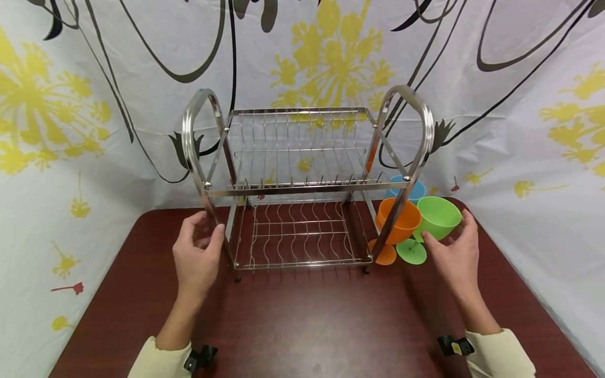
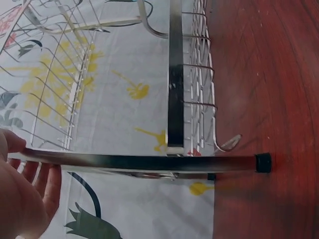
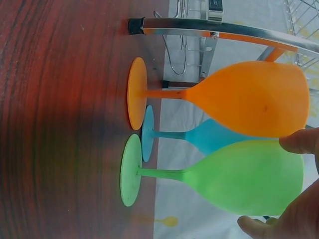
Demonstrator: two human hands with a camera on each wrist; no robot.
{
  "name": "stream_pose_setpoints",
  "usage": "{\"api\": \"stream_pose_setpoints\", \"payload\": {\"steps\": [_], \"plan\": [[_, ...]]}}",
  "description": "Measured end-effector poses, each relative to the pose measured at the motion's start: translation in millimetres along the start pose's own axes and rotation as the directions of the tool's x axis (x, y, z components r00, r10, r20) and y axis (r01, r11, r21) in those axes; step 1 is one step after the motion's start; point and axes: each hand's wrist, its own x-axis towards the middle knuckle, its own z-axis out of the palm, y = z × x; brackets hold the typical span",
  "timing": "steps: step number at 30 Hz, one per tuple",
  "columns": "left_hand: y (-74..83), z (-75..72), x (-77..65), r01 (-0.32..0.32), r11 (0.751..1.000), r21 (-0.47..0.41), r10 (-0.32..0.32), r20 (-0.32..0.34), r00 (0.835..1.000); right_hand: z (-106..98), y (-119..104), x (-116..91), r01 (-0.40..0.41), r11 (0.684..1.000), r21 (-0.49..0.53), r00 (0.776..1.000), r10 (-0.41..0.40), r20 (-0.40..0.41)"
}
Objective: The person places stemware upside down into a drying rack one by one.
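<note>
Dark red tabletop point(image 1: 302, 325) carries a two-tier metal dish rack point(image 1: 302, 189); left hand point(image 1: 198, 254) grips its front left post point(image 2: 149, 163). Just beside its right side stand an orange goblet point(image 1: 407, 224), green goblet point(image 1: 438, 220) and blue goblet point(image 1: 418, 192); right hand point(image 1: 456, 258) holds the green bowl between thumb and fingers.

So there's a dark reddish-brown table point(image 1: 302, 325) with visible wood grain and a pale shiny patch on the near part. A white sheet point(image 1: 151, 121) hangs past the far edge and both sides, kinda wrinkly on the right, printed with big yellow bursts point(image 1: 340, 63), dark curly stems point(image 1: 233, 52) and a little red flower point(image 1: 77, 287) near left.
</note>
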Motion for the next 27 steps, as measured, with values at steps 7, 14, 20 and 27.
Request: {"api": "stream_pose_setpoints", "payload": {"steps": [7, 14, 20, 27], "plan": [[-8.5, -1.0, 1.6, -0.031, 0.997, -0.068, 0.033, 0.032, 0.999, 2.1, 4.3, 6.1, -0.017, 0.999, 0.05, 1.0, 0.016, 0.027], [-10.9, -1.6, 2.9, -0.009, 0.99, -0.14, 0.017, 0.058, 0.998, 5.0, 7.7, 10.7, -0.058, 0.996, 0.064, 0.997, 0.055, 0.054], [-9.9, -1.8, 3.4, -0.002, 0.99, -0.138, 0.012, 0.073, 0.997, 4.3, 8.4, 10.6, -0.06, 0.997, 0.057, 0.996, 0.056, 0.069], [-10.1, -2.1, 2.9, 0.005, 0.993, -0.117, 0.005, 0.081, 0.997, 5.9, 9.5, 12.7, -0.059, 0.998, 0.016, 0.997, 0.058, 0.055]]}}
